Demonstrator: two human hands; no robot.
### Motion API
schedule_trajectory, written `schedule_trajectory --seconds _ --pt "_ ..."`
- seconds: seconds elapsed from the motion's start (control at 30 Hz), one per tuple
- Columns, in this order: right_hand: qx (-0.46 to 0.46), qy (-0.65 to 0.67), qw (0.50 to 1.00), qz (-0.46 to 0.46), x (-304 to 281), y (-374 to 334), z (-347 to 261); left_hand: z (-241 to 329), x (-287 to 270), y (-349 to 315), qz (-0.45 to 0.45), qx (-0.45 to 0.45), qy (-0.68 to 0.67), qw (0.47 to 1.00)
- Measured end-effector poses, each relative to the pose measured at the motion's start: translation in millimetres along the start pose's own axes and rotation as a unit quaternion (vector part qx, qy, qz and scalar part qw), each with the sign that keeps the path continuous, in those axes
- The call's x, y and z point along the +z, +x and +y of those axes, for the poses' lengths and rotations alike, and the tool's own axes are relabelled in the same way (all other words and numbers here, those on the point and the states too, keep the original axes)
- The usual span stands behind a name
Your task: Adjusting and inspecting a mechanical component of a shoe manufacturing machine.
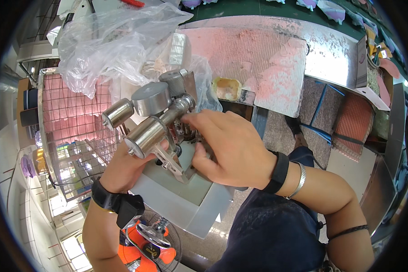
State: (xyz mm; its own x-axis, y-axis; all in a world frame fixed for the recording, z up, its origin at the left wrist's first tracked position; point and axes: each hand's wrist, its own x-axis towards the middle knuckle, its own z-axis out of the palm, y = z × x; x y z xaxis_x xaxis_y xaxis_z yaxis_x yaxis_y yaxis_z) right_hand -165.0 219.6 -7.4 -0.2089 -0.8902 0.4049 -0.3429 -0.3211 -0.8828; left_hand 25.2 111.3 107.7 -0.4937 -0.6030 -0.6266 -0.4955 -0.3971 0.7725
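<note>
A bench machine with shiny metal cylinders [152, 99] on its head stands in front of me on a pale grey base [172, 213]. My left hand [127, 165] reaches in at the left of the head, behind the lower cylinder. Most of its fingers are hidden by the metal. From the right, my right hand [235, 147] leans in with bent fingers at the inner side of the head, near small dark metal parts. Its fingertips meet the mechanism, and what they grip is not visible. A metal bracket [172, 167] slants down between both hands.
Clear plastic sheeting [118, 45] is bunched behind the machine. Pink dust covers a ribbed board [276, 59], with a small yellowish tray [226, 89] beside it. A wire basket [77, 136] stands left, an orange fan [152, 254] low down. Purple pieces [332, 11] lie on the green surface.
</note>
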Motion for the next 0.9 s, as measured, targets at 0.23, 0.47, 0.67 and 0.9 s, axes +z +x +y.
schedule_trajectory --seconds 0.23,0.47,0.67,0.9 --pt "0.007 0.006 1.0 -0.01 11.1 5.2 -4.5 -1.0 -0.2 -2.2 -0.005 0.021 -0.016 1.0" --pt "0.024 0.019 0.999 -0.016 13.8 3.8 -5.2 -0.6 0.0 -1.1 0.006 0.0 -0.005 1.0" --pt "0.02 -0.003 0.999 -0.029 11.3 4.2 -4.0 1.3 1.3 -1.1 0.002 -0.002 0.007 1.0" --pt "-0.002 -0.012 0.998 -0.055 3.5 5.5 -0.9 3.2 4.3 -0.9 -0.002 0.001 -0.004 1.0"
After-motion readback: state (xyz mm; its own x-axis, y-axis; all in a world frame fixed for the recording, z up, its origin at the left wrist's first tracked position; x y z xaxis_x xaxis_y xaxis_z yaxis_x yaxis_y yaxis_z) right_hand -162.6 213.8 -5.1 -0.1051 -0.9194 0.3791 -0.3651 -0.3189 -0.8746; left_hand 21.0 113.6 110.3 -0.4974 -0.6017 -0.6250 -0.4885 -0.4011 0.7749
